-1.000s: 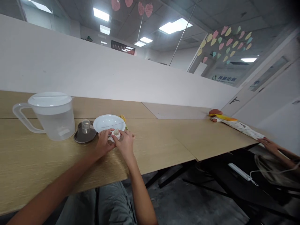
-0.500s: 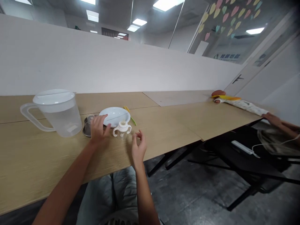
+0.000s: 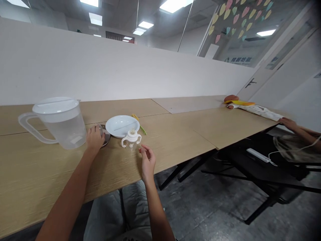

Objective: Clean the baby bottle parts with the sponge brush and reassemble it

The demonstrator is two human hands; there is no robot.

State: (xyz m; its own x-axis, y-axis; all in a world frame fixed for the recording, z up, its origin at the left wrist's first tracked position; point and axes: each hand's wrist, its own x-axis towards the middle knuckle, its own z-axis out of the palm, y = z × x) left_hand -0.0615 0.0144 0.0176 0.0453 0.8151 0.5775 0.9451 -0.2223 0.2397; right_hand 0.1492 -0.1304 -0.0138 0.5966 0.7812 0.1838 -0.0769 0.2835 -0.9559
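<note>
The left hand rests on the light wooden bench, its fingers curled over a small clear cap that sits on a dark oval metal tray; whether it grips the cap or only covers it I cannot tell. Just to the left of that hand stands a large translucent plastic pitcher with a white lid, its handle pointing toward the left end of the bench. Behind the tray and touching its far side lies a round white plate, and at the plate's right rim a yellow-and-green spoon lies on the wood. In front of the plate stands a small white two-handled baby bottle, upright, free of both hands. The right hand hovers near the front edge of the bench, just right of the bottle, holding nothing, fingers loosely bent and slightly apart. At the far right corner of the bench lies a patterned cloth bundle with red and yellow pieces at its end, and another person's hand rests at that edge.
</note>
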